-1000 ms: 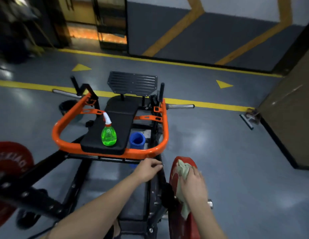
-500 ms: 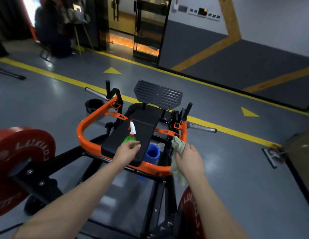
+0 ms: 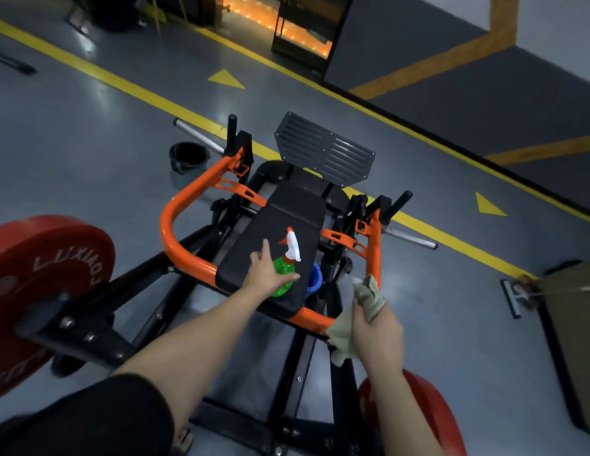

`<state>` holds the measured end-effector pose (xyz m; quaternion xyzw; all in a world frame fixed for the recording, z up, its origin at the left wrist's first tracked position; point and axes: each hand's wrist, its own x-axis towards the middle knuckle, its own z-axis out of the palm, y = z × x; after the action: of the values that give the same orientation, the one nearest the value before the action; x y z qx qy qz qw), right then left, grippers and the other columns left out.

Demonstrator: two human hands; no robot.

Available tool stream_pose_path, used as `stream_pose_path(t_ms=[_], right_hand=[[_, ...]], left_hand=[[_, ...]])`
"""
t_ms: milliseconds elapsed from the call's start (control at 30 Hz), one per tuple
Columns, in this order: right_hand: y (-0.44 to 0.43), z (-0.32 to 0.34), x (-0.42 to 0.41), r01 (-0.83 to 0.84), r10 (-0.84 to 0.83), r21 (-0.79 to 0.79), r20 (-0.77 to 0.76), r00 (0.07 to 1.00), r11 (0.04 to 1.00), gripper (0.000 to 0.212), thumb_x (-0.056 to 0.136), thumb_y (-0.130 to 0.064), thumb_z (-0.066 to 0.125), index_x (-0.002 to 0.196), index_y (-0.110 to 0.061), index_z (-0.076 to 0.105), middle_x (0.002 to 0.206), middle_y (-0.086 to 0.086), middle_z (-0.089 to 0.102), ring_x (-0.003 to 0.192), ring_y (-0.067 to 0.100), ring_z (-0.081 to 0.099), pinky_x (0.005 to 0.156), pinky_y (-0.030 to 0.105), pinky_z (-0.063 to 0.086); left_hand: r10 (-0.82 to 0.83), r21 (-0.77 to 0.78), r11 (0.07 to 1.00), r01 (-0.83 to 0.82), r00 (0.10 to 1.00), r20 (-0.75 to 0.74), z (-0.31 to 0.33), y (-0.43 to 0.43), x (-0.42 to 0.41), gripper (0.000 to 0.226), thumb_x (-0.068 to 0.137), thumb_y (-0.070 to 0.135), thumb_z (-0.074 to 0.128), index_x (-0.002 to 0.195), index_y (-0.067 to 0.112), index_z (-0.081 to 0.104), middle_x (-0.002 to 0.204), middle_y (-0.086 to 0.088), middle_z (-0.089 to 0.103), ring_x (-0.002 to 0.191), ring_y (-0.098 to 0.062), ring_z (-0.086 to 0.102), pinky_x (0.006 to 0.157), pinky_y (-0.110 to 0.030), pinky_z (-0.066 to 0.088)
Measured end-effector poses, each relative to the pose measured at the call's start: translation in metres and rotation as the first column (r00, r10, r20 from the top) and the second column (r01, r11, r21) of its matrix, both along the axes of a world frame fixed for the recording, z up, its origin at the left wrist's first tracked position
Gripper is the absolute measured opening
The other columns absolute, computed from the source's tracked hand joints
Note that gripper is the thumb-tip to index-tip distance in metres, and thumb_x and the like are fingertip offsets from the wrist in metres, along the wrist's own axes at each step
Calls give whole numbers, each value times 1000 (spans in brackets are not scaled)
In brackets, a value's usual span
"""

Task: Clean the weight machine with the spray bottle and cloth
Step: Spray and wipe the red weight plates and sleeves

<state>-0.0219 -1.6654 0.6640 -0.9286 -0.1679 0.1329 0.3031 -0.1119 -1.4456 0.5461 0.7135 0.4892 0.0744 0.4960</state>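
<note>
The weight machine (image 3: 86, 327) fills the middle of the view. Its lower frame runs off the bottom edge, and its long black pad (image 3: 280, 232) serves as the landmark here. An orange tube frame (image 3: 175, 225) loops around the pad's near end, and its right near corner is hidden behind the cloth.

To the pad's left, a red weight plate (image 3: 46, 284) is cut off by the picture's edge, so its white lettering reads only in part. A second red plate (image 3: 432, 419), below and right of the pad, is half hidden by the right forearm and clipped at the bottom. Beyond the pad's far end a slotted black footplate (image 3: 325, 153) stands tilted. Far left of the pad, a black bucket (image 3: 188, 158) sits on the floor, and its contents are too dark to make out.

The right hand (image 3: 376, 327), near the pad's right corner, is closed around a crumpled pale cloth (image 3: 369, 296). The left hand (image 3: 265, 278) is over the pad's near end, fingers spread and straight, covering part of the spray bottle (image 3: 283, 265). Whether it touches the bottle cannot be told. The green bottle stands upright on the pad. A blue cup (image 3: 315, 279) peeks out just right of the pad, mostly hidden.
</note>
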Motion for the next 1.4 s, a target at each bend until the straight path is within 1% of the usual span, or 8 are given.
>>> stream_pose_path(t_ms=[200, 467, 633, 767, 867, 1133, 1233, 1400], right_hand=[[-21, 23, -21, 118, -118, -6, 8, 993, 993, 33, 98, -48, 57, 129, -40, 64, 121, 0, 71, 117, 27, 64, 85, 32, 45], [-49, 31, -41, 266, -267, 14, 9, 964, 964, 39, 97, -49, 56, 133, -36, 61, 126, -4, 70, 120, 23, 62, 83, 26, 39], [-93, 25, -48, 441, -441, -13, -26, 897, 898, 45, 96, -57, 54, 136, -35, 60, 123, 1, 70, 115, 28, 63, 88, 30, 45], [-119, 20, -44, 553, -554, 48, 22, 832, 832, 45, 97, -53, 54, 132, -28, 62, 120, 6, 71, 113, 30, 64, 95, 39, 49], [-137, 21, -50, 589, -591, 50, 43, 806, 807, 44, 100, -48, 54, 131, -19, 63, 122, 12, 69, 115, 35, 63, 93, 35, 47], [-178, 11, -80, 794, -797, 108, -28, 603, 598, 48, 98, -53, 55, 122, -12, 65, 114, 19, 69, 111, 41, 63, 95, 45, 49], [-192, 14, -84, 869, -881, 191, -43, 472, 456, 48, 98, -52, 57, 120, -9, 67, 116, 20, 69, 112, 41, 63, 93, 44, 47], [-210, 13, -88, 859, -888, 270, -30, 460, 436, 50, 94, -60, 58, 121, -19, 66, 112, 11, 71, 107, 35, 65, 89, 42, 51]], left_hand=[[-40, -34, 999, 41, 999, 21, -12, 27, 33, 124, 75, 51, 86, 164, 26, 2, 152, -21, 40, 136, -41, 46, 106, -47, 42], [-170, 124, 980, 159, 982, 87, -8, 2, 28, 61, 95, 32, 59, 152, 28, 38, 127, -14, 65, 113, -41, 61, 87, -43, 47], [-434, 113, 899, 423, 896, 94, 3, -61, 12, 31, 89, 59, 50, 106, 37, 62, 91, 3, 69, 84, -24, 66, 75, -41, 53], [-628, 16, 771, 636, 757, 178, 8, -119, 5, 29, 87, 40, 58, 68, 18, 54, 78, -2, 62, 69, -19, 62, 64, -41, 49], [-683, -84, 707, 702, 709, 176, 1, -165, -9, 21, 94, 24, 59, 73, 24, 56, 104, -3, 53, 92, -23, 59, 78, -37, 46], [-674, -127, 733, 669, 739, 4, 0, -233, -31, 10, 84, 35, 55, 81, 27, 60, 90, 0, 66, 83, -27, 64, 73, -38, 55], [-711, -113, 703, 702, 700, -70, -3, -244, -41, 20, 84, 36, 49, 92, 28, 66, 100, 0, 67, 90, -31, 62, 72, -36, 50], [-774, -88, 626, 775, 604, -188, -14, -250, -53, 41, 79, 40, 42, 107, 26, 68, 112, -8, 68, 99, -36, 63, 78, -38, 50]])
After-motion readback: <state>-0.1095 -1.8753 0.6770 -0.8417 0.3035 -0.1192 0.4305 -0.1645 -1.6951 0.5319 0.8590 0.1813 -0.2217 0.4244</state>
